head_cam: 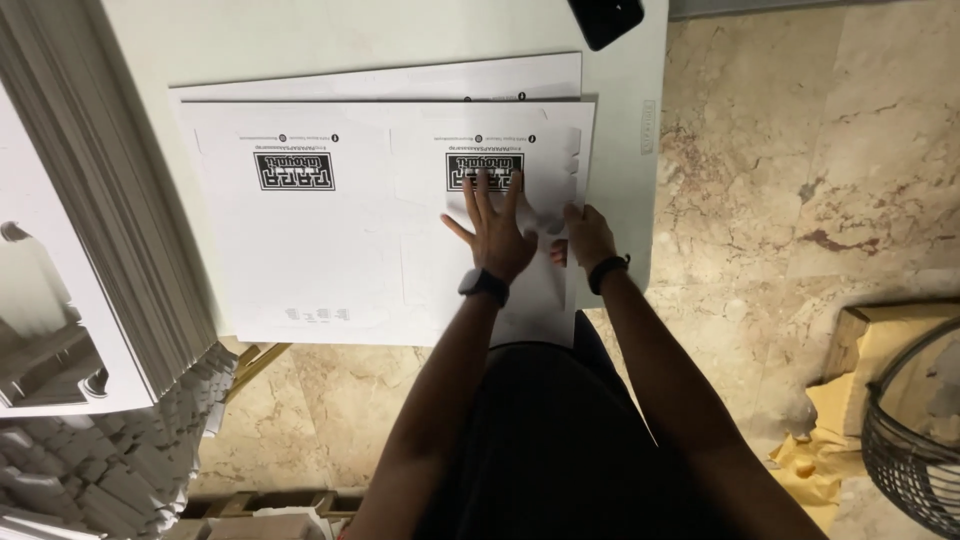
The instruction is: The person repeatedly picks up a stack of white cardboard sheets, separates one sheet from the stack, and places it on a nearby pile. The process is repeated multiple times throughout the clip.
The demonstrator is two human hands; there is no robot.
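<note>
A large white die-cut cardboard sheet point(330, 240) with two black printed marks lies flat on a white table point(620, 90), on top of another like sheet point(400, 82). My left hand point(495, 230) presses flat on the sheet's right half, fingers spread, a dark watch on the wrist. My right hand point(585, 235) grips the sheet's right edge, where a flap is bent up. It wears a dark wristband.
A tall stack of white cardboard sheets point(90, 230) stands at the left, with scraps piled below it point(110, 460). A black object point(605, 18) lies at the table's far edge. A wire basket point(915, 440) and brown cardboard point(880, 350) sit on the marble floor at right.
</note>
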